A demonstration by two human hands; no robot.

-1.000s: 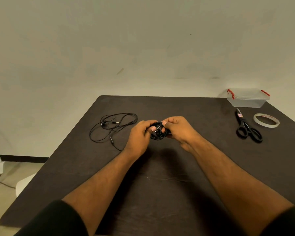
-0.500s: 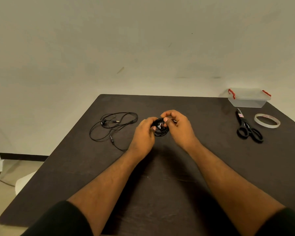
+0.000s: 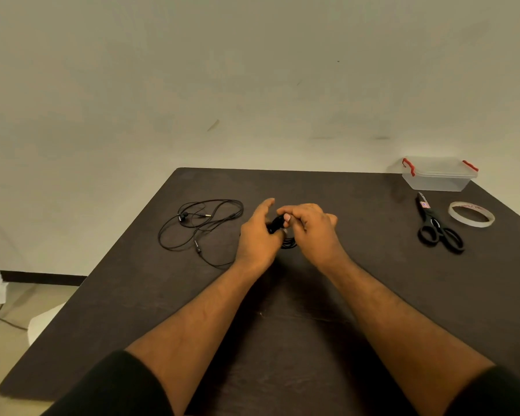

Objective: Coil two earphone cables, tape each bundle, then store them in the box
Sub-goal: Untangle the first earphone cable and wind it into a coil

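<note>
Both hands meet over the middle of the dark table (image 3: 282, 340), close together around a small black coil (image 3: 279, 228) of earphone cable. The right hand (image 3: 312, 232) pinches the coil between thumb and curled fingers. The left hand (image 3: 257, 235) holds it from the other side, with the forefinger raised straight; how its other fingers grip is hidden. Loops of the coil hang just below the hands. The second earphone (image 3: 198, 226) lies loose and uncoiled on the table, left of the hands. At the far right stand the clear box (image 3: 439, 175) with red clasps, lid on, the scissors (image 3: 436, 226) and the tape roll (image 3: 471, 214), well apart from the hands.
</note>
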